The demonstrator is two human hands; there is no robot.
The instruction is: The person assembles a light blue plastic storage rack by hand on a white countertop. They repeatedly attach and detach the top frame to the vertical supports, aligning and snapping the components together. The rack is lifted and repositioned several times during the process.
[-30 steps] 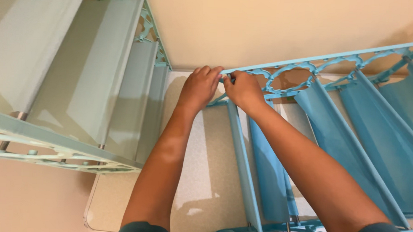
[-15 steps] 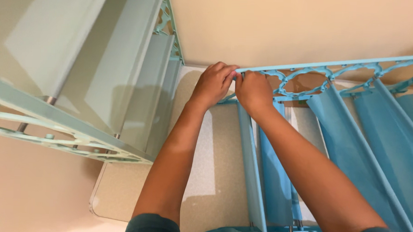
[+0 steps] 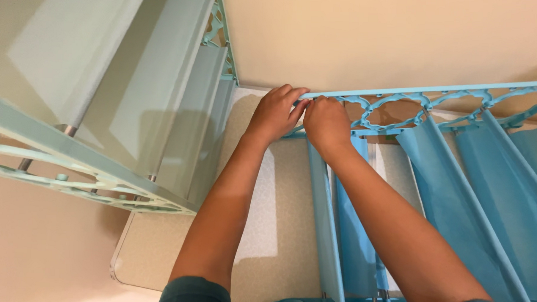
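A blue shoe rack with fabric shelves stands at the right, its patterned plastic side frame running along the wall. My left hand grips the left end of that frame's top rail. My right hand is closed on the same corner just beside it, the two hands touching. A blue pole with fabric runs down from under my right hand toward me.
A second, pale green rack with fabric shelves and a patterned side frame stands at the left. Between the racks lies speckled beige floor. A cream wall is behind.
The view has shifted, so both hands sit lower and more central in the picture. They stay closed on the same corner of the blue frame; the fingers have moved slightly.
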